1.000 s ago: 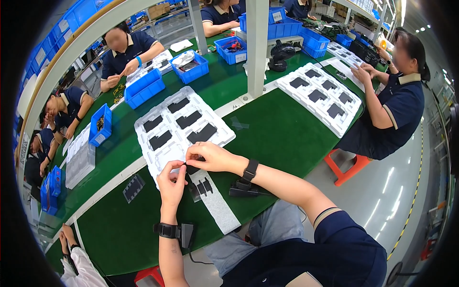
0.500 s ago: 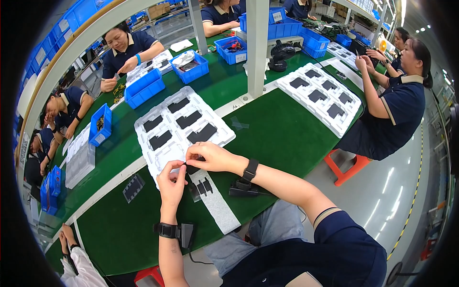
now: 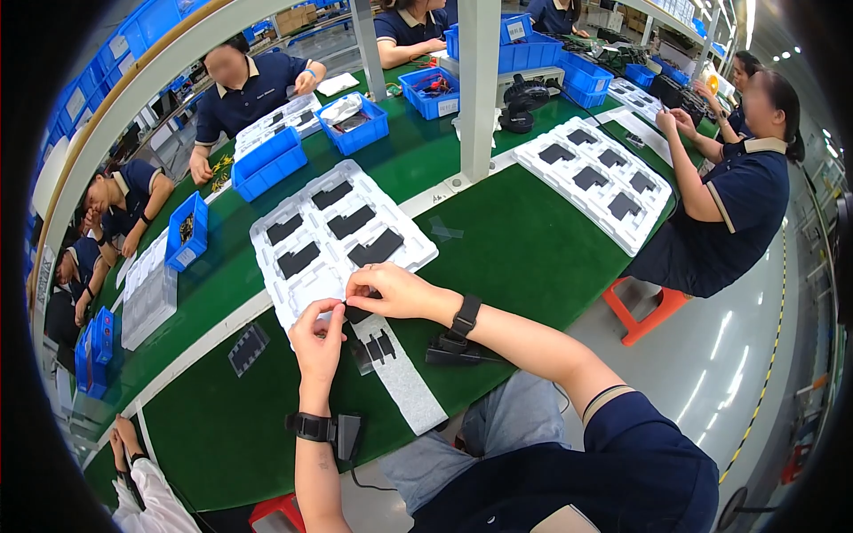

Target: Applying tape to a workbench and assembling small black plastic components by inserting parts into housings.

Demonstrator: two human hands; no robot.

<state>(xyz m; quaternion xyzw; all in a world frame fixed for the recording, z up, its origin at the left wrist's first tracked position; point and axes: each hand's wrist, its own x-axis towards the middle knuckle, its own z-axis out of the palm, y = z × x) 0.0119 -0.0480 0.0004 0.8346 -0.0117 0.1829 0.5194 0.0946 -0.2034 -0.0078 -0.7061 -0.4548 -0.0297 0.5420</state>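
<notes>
A small flat black part (image 3: 357,314) sits between my two hands, above the near edge of a white moulded tray (image 3: 265,253). My left hand (image 3: 318,345) pinches at its left corner with thumb and forefinger. My right hand (image 3: 398,291) is closed on it from the right, with the fingers covering much of it. Several black L-shaped parts (image 3: 353,222) lie in the tray's pockets. Just below my hands, a clear sheet with black strips (image 3: 380,347) rests on a white foam strip (image 3: 416,398).
A dark patterned sheet (image 3: 248,349) lies left on the green table (image 3: 222,426). Blue bins (image 3: 268,163) stand beyond the tray, by a white post (image 3: 474,107). Another filled tray (image 3: 591,173) is at the right, near a seated co-worker (image 3: 729,186). Other people sit across the table.
My hands and the black part stay almost still. Across the table, a co-worker's raised hand has moved right and the other hand lower.
</notes>
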